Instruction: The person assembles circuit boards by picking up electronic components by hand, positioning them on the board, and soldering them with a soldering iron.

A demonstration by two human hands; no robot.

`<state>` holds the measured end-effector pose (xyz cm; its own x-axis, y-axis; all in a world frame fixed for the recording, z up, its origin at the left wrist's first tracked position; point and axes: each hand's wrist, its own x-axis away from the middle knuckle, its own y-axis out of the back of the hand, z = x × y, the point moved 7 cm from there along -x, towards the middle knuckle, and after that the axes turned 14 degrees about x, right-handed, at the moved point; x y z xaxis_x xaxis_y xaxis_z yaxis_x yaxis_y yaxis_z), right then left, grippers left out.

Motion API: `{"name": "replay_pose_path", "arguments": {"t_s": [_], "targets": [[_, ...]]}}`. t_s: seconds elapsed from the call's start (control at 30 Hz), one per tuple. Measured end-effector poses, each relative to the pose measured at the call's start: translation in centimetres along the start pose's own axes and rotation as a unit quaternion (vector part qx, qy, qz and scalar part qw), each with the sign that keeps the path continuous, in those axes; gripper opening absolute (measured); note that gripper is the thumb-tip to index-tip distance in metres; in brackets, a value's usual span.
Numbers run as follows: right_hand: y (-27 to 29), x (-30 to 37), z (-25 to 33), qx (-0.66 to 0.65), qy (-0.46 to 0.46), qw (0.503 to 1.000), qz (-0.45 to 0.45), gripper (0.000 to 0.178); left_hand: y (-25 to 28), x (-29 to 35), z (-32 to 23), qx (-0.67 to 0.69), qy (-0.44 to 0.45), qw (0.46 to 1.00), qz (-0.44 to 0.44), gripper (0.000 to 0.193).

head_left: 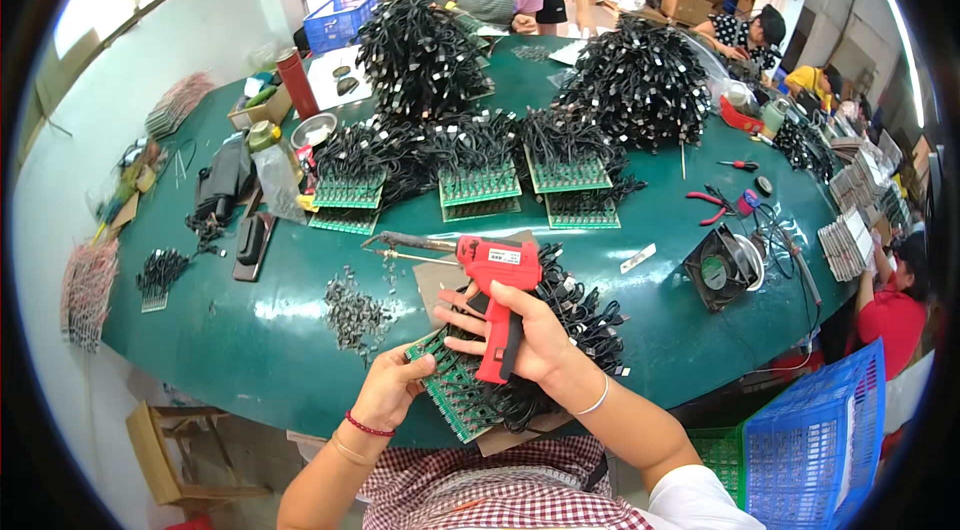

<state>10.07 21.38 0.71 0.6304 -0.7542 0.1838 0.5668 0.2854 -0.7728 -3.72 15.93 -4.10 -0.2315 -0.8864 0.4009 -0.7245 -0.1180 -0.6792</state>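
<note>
My right hand (543, 338) holds a red soldering gun (495, 260), its thumb across the grip and its other fingers stretched out behind. The gun's long metal tip and a thin feed tube point left, above the table. Below it, my left hand (388, 390) pinches the corner of a green circuit board (462, 402) between thumb and fingers. Black cables (590, 325) run from the board and lie bunched to its right, partly behind my right hand. Under them is a piece of brown cardboard (435, 282). Small metal connectors (352, 315) are heaped to the left.
Stacked boards with black cables (480, 185) stand mid-table, with two tall cable piles (640, 80) behind. Red pliers (708, 205), a small fan (715, 270) and a soldering iron (805, 275) lie right. A blue crate (815, 440) stands lower right. Several people work around the table.
</note>
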Motion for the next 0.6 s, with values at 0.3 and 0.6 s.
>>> {"name": "replay_pose_path", "arguments": {"t_s": [0.3, 0.6], "targets": [[-0.1, -1.3, 0.8, -0.074, -0.011, 0.997, 0.005, 0.026, 0.0, -1.8, 0.1, 0.079, 0.014, 0.995, 0.051, 0.032], [3.0, 6.7, 6.6, -0.043, 0.142, 0.985, -0.089, 0.030, -1.5, 0.4, -2.7, -0.090, -0.145, 0.981, -0.088, 0.008]]}}
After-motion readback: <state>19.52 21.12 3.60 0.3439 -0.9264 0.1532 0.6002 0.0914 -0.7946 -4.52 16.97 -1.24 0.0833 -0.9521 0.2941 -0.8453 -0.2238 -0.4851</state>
